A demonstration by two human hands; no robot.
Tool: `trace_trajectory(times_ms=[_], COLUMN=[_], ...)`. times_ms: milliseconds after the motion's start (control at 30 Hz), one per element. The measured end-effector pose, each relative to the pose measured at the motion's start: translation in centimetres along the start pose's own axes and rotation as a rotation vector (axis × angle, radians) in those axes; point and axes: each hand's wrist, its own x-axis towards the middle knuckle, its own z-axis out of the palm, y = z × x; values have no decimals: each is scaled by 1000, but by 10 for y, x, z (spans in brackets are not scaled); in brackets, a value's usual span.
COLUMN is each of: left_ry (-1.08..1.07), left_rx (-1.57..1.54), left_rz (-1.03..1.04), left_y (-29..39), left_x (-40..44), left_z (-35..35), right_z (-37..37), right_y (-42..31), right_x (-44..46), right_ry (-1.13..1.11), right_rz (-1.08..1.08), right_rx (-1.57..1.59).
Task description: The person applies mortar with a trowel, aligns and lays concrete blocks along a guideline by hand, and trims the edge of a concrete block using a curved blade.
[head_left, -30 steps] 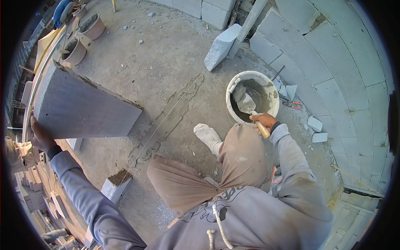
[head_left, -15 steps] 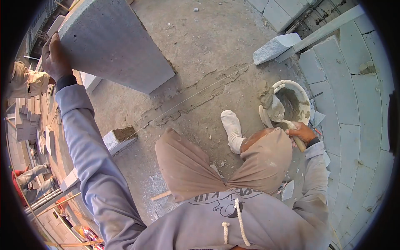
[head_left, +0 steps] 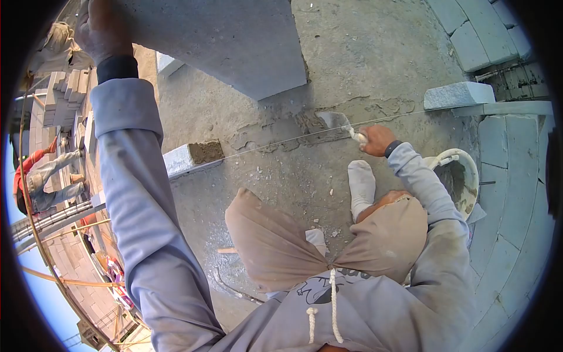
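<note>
One large block [head_left: 229, 47] fills the frame's upper left, lower edge slanting down rightward; the left hand [head_left: 105, 32] touches its left end, finger grip unclear. Below and right of its corner lies mortar [head_left: 307, 124], nearer the right hand [head_left: 378, 141], whose fingers wrap a trowel [head_left: 334, 120] pointing left; a taut string [head_left: 264, 144] crosses close by, a bucket [head_left: 471, 176] at right.

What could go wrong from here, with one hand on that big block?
Only the left hand shows on the big block, so a slip might let it fall. The trowel in the right hand looks very close to the string and could snag it.
</note>
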Motion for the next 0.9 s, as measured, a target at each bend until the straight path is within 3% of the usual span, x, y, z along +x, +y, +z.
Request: trace_trajectory(times_ms=[133,333,433,567,633,733,800,900], left_ry=[48,-14,-36,-29,-53,-22,-37,-60], left_rx=[22,168,-20,130,114,-12,-86,-196], left_rz=[99,41,-99,99,65,94,31,-140], left_y=[0,-5,-13,-15,-9,-10,7,28], left_x=[4,-2,0,-1,-1,3,4,5], left_z=[-1,-5,-1,1,-3,0,-5,-12], right_z=[-14,-40,-57,-58,-67,-66,-52,-17], right_y=[10,54,67,82,69,41,22,-7], right_x=[-2,-33,-39,-55,-57,-62,-66,-66], right_ry=[143,119,148,155,249,179,-3,-60], right_rz=[106,186,208,268,253,492,544,528], right_rx=[-291,-511,-607,-635,-629,-416,-243,165])
